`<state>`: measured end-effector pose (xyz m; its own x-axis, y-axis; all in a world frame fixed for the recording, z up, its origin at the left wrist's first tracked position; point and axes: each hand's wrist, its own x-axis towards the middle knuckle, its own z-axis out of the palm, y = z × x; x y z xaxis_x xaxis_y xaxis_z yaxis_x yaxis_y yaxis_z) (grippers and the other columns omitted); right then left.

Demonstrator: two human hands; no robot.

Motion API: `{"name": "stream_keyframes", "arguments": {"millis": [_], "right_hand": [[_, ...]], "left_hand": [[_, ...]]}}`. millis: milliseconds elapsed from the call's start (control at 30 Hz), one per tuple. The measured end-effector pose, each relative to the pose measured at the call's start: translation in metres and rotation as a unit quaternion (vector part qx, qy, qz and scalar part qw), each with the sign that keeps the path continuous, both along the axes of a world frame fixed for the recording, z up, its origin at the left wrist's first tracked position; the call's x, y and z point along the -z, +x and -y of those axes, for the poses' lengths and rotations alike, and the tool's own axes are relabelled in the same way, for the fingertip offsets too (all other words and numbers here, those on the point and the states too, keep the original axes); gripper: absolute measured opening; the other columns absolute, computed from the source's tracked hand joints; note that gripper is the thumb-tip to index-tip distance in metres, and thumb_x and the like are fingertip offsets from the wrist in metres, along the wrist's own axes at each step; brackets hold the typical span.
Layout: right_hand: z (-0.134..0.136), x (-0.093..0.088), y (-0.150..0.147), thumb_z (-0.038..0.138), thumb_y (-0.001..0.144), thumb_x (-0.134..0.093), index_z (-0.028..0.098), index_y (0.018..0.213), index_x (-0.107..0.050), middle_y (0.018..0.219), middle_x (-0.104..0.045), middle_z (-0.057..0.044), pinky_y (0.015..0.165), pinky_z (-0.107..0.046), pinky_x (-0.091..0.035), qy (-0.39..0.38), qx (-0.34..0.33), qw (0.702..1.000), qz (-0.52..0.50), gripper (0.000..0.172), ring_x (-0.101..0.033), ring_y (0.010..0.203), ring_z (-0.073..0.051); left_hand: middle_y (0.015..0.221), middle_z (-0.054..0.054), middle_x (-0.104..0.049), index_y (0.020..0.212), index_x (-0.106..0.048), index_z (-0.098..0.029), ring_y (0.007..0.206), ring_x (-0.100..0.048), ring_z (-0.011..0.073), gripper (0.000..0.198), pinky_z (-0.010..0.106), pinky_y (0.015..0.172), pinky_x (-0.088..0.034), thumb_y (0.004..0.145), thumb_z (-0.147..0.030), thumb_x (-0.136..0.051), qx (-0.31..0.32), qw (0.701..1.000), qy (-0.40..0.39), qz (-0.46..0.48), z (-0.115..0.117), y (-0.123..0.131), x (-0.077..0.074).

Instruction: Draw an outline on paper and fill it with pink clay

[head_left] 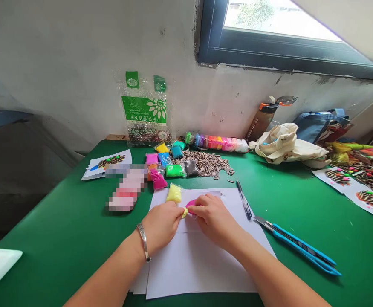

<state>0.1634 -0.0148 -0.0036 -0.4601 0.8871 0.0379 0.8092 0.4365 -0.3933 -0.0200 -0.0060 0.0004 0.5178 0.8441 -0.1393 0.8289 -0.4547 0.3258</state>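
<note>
Over a stack of white paper [202, 266], both hands meet at a small lump of yellow modelling clay [185, 212]. My left hand [163, 224], with a silver bracelet at its wrist, is closed in a pinch on the lump's left side. My right hand [214, 219] has its fingers bent in, with fingertips against the same lump. A flat piece of pink clay [192, 206] shows behind the right fingers, partly covered by them. Just beyond the left hand lies a packet of pale yellow clay [174, 193].
A black pen [244, 199] and a blue utility knife [296, 244] with blade out lie right of the paper. Clay packets [174, 170], loose sunflower seeds [210, 163] and a seed bag [146, 113] are at the back. A blurred phone-shaped object [127, 189] lies left.
</note>
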Motion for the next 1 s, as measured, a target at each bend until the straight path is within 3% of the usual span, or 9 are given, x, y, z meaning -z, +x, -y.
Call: {"name": "stream_keyframes", "arguments": {"millis": [400, 700, 1000], "right_hand": [[0.0031, 0.0038, -0.0037, 0.011, 0.081, -0.052, 0.025, 0.100, -0.067, 0.089, -0.062, -0.006, 0.071, -0.034, -0.029, 0.042, -0.031, 0.997, 0.065, 0.028, -0.047, 0.085, -0.020], [-0.0010, 0.0018, 0.0018, 0.006, 0.082, -0.048, 0.026, 0.094, -0.070, 0.088, -0.064, -0.004, 0.074, -0.030, -0.033, 0.015, 0.002, 0.999, -0.030, 0.033, -0.051, 0.085, -0.017], [0.0063, -0.0009, -0.0024, 0.011, 0.081, -0.051, 0.026, 0.099, -0.067, 0.089, -0.062, -0.004, 0.078, -0.034, -0.032, 0.036, -0.062, 0.997, 0.028, 0.028, -0.048, 0.085, -0.019]], "left_hand": [[0.079, 0.004, -0.059, 0.093, -0.065, -0.024, 0.071, -0.060, 0.0192, 0.030, 0.028, 0.058, -0.040, 0.092, -0.022, -0.035, 0.007, 0.999, 0.024, -0.027, 0.0015, 0.0046, 0.0078], [0.078, 0.003, -0.059, 0.094, -0.066, -0.024, 0.074, -0.060, 0.0177, 0.029, 0.026, 0.063, -0.042, 0.092, -0.021, -0.036, -0.001, 1.000, -0.007, 0.016, -0.0026, -0.0014, 0.0030], [0.081, 0.004, -0.061, 0.100, -0.066, -0.025, 0.077, -0.060, 0.0185, 0.031, 0.028, 0.066, -0.044, 0.089, -0.019, -0.038, -0.008, 1.000, -0.014, 0.017, -0.0027, 0.0003, 0.0037]]}}
